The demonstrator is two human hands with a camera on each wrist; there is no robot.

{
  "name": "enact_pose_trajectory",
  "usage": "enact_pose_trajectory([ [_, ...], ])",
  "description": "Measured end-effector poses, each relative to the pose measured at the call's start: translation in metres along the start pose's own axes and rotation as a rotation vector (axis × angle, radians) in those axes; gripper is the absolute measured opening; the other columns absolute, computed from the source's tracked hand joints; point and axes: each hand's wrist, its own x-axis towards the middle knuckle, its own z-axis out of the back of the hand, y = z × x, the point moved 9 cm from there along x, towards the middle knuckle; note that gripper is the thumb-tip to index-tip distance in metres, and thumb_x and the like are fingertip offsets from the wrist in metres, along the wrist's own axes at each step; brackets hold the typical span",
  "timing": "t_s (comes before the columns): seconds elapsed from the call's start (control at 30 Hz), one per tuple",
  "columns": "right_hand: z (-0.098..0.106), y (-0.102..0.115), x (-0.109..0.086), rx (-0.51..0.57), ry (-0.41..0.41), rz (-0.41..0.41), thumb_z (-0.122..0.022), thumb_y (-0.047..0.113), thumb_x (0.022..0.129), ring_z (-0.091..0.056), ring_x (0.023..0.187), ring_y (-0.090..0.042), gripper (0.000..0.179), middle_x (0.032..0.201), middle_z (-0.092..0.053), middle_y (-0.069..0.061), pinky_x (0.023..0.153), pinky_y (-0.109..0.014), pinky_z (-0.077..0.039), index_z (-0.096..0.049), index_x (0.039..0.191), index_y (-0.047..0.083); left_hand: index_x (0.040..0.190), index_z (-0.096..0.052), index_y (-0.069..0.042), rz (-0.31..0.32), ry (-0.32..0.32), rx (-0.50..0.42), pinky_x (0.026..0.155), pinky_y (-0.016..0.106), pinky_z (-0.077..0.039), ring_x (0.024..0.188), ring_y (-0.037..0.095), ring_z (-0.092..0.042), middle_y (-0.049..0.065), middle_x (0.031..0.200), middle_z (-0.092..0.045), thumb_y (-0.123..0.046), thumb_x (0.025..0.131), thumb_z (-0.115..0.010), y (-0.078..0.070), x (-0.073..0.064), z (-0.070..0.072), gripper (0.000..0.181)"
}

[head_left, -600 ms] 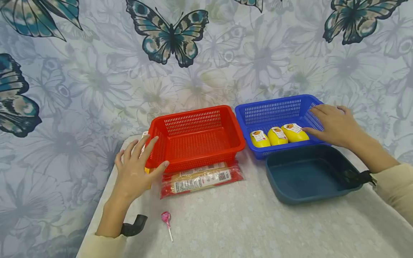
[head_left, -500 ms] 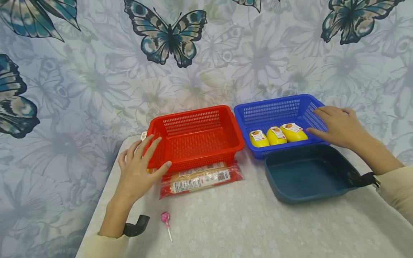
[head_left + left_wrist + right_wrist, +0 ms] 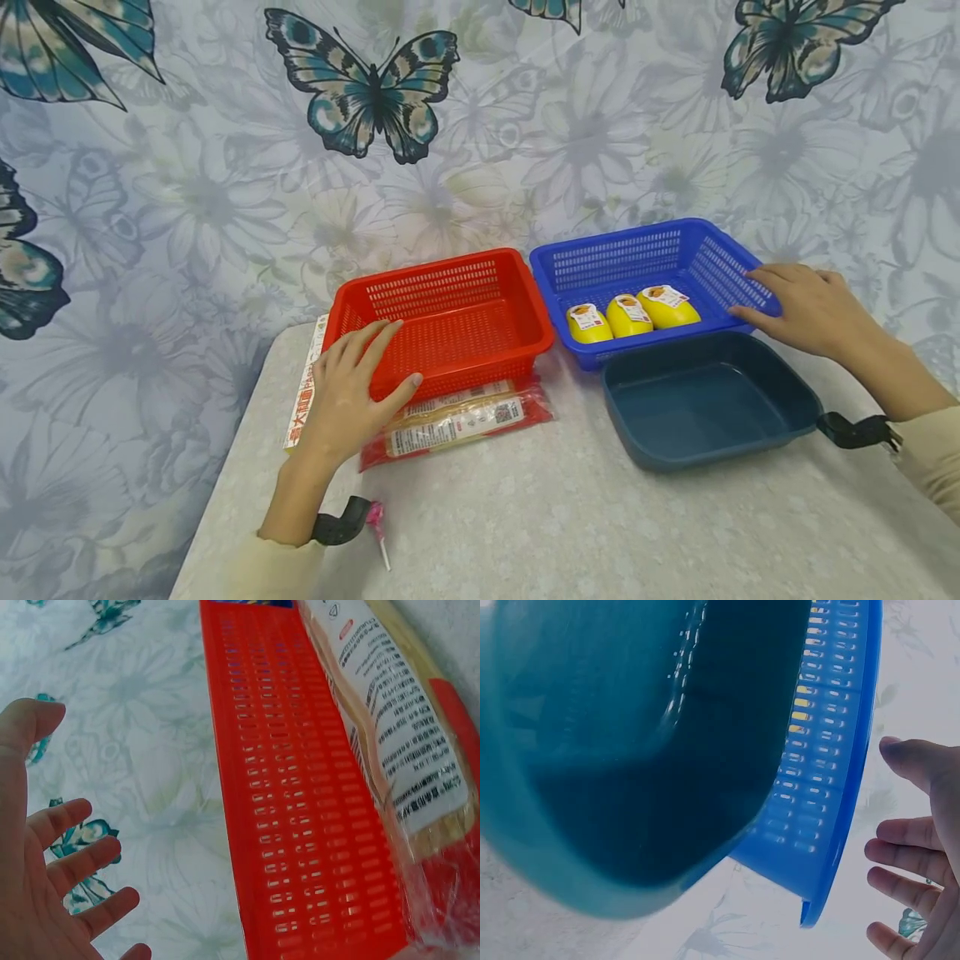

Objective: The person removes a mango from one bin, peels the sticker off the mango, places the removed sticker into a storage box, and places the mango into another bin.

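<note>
My left hand (image 3: 348,400) hovers with spread fingers over the front left corner of a red plastic basket (image 3: 450,329). In the left wrist view its fingers stand apart from the basket wall (image 3: 277,787) and hold nothing. Clear packets with red ends and printed labels (image 3: 457,423) lie along the front of that basket. At the right, my right hand (image 3: 813,312) is beside the right end of a blue basket (image 3: 615,267), fingers loosely spread. A gap separates it from the blue rim (image 3: 855,772) in the right wrist view. Three yellow, rounded, labelled packs (image 3: 628,317) sit inside the blue basket.
A dark teal tub (image 3: 712,408) stands in front of the blue basket. A pink-wrapped lollipop (image 3: 377,521) lies near my left wrist strap. A pasta packet (image 3: 306,392) lies left of the red basket. The butterfly-patterned wall (image 3: 465,125) rises directly behind.
My left hand has moved right, further over the red basket's corner. The right hand has moved right, away from the yellow packs. The head view has turned slightly; the containers have stayed put.
</note>
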Motion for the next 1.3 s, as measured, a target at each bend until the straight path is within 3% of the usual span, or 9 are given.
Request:
enact_pose_trajectory([
  [0.27, -0.002, -0.010, -0.008, 0.005, -0.039, 0.002, -0.063, 0.046, 0.096, -0.043, 0.125, -0.052, 0.067, 0.134, -0.050, -0.035, 0.092, -0.072, -0.031, -0.054, 0.135, -0.008, 0.154, -0.040, -0.027, -0.007, 0.030, -0.020, 0.105, 0.060, -0.022, 0.138, 0.032, -0.029, 0.003, 0.152, -0.039, -0.054, 0.093, -0.062, -0.013, 0.009, -0.013, 0.070],
  [0.6, -0.006, -0.024, -0.015, -0.005, -0.026, -0.032, -0.060, 0.047, 0.097, -0.043, 0.123, -0.055, 0.067, 0.133, -0.050, -0.037, 0.091, -0.075, -0.030, -0.054, 0.133, -0.009, 0.151, -0.044, -0.025, -0.029, 0.058, -0.102, 0.108, 0.057, -0.023, 0.138, 0.027, -0.031, 0.001, 0.151, -0.041, -0.059, 0.093, -0.059, -0.035, 0.028, -0.028, 0.069],
  [0.93, -0.018, -0.035, -0.021, 0.023, 0.057, -0.099, -0.049, 0.054, 0.101, -0.037, 0.128, -0.057, 0.074, 0.137, -0.047, -0.037, 0.092, -0.078, -0.029, -0.053, 0.134, -0.012, 0.150, -0.044, -0.032, -0.045, 0.102, -0.191, 0.113, 0.057, -0.022, 0.139, 0.019, -0.032, -0.005, 0.150, -0.041, -0.061, 0.093, -0.057, -0.062, 0.058, -0.047, 0.066],
  [1.17, -0.013, -0.038, -0.023, 0.033, -0.012, -0.107, -0.053, 0.053, 0.099, -0.039, 0.126, -0.057, 0.073, 0.140, -0.045, -0.037, 0.092, -0.076, -0.030, -0.053, 0.134, -0.011, 0.149, -0.046, -0.031, -0.061, 0.115, -0.219, 0.110, 0.052, -0.027, 0.136, 0.015, -0.036, -0.007, 0.147, -0.043, -0.062, 0.093, -0.056, -0.073, 0.070, -0.060, 0.064],
  [1.3, -0.016, -0.042, -0.025, 0.042, -0.012, -0.139, -0.051, 0.055, 0.100, -0.039, 0.125, -0.058, 0.074, 0.140, -0.044, -0.037, 0.091, -0.077, -0.030, -0.053, 0.134, -0.011, 0.148, -0.046, -0.033, -0.056, 0.128, -0.236, 0.110, 0.052, -0.028, 0.136, 0.014, -0.036, -0.008, 0.147, -0.043, -0.064, 0.093, -0.054, -0.076, 0.076, -0.067, 0.063],
])
